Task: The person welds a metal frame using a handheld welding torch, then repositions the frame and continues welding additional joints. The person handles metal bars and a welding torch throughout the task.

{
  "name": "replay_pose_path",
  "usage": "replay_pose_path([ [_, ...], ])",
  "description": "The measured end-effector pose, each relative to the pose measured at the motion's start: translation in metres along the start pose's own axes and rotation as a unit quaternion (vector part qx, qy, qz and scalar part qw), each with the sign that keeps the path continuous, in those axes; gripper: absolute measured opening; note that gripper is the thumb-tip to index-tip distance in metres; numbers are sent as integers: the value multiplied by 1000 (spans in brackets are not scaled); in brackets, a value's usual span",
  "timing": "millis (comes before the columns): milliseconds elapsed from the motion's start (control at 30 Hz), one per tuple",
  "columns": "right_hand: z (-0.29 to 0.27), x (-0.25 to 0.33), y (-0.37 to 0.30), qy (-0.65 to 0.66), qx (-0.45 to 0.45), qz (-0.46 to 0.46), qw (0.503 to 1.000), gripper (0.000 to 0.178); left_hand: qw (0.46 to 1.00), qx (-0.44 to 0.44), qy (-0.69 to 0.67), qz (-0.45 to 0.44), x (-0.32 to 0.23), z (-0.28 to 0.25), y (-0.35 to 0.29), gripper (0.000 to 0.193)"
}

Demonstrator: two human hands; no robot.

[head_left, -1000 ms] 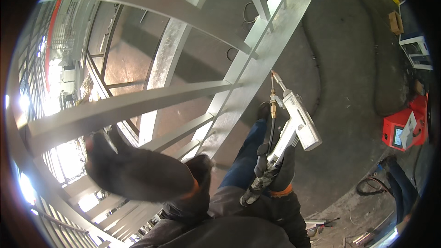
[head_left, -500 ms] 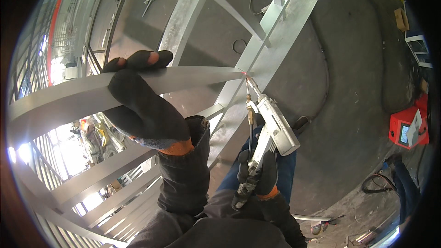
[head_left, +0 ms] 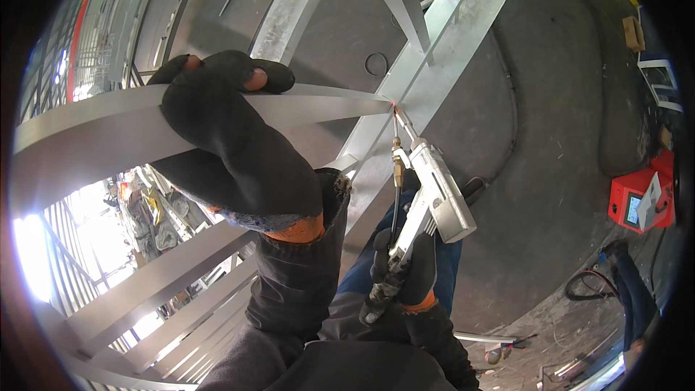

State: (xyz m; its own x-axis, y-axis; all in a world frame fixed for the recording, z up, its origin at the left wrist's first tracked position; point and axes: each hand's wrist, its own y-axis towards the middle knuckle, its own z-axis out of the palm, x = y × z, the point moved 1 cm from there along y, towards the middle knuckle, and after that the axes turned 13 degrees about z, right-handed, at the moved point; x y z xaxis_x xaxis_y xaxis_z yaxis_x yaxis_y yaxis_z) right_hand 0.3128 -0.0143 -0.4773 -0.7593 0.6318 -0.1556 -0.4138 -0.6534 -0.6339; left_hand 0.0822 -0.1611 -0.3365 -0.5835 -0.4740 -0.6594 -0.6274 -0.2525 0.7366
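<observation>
On the left of the scene, a broad grey metal bar (head_left: 87,127) runs toward the middle, with parallel slats (head_left: 159,282) on its near side. The left hand (head_left: 224,127), in a black glove with bare fingertips showing, is closed around the bar, fingers over its far edge. Farther right, the bar's end meets a long silver beam (head_left: 470,36) slanting from near left to far right. A small red spot (head_left: 393,103) glows at that joint, just beside the nozzle tip of a white torch (head_left: 438,195); whether the tip touches is unclear. The right hand (head_left: 418,271), also gloved, grips the torch's handle at the near end. To the right, a dark hose (head_left: 512,94) lies on the floor (head_left: 543,217), well apart from a red machine (head_left: 624,201) at far right.
</observation>
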Motion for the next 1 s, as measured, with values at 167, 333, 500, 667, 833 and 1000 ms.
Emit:
replay_pose_path([
  [167, 13, 4, -3, -26, -3, 4, 1000, 63, 998, 9, 48, 29, -3, 5, 2, 28],
  [333, 35, 2, -1, -50, -28, -9, 998, 64, 996, 27, 80, 43, -4, 0, 12, 33],
  [500, 31, 1, 1, -44, -22, 10, 999, 63, 996, 19, 82, 20, -5, 2, 17, 35],
  [667, 28, 0, 2, -34, 3, 8, 999, 61, 990, -21, 136, 6, -8, 12, 16, 35],
  [833, 30, 1, 4, -45, -4, -20, 999, 58, 992, -41, 121, -19, -10, 17, 16, 35],
  [1000, 32, 1, 4, -35, -9, -15, 999, 54, 981, -19, 191, -2, -8, 17, 18, 33],
])
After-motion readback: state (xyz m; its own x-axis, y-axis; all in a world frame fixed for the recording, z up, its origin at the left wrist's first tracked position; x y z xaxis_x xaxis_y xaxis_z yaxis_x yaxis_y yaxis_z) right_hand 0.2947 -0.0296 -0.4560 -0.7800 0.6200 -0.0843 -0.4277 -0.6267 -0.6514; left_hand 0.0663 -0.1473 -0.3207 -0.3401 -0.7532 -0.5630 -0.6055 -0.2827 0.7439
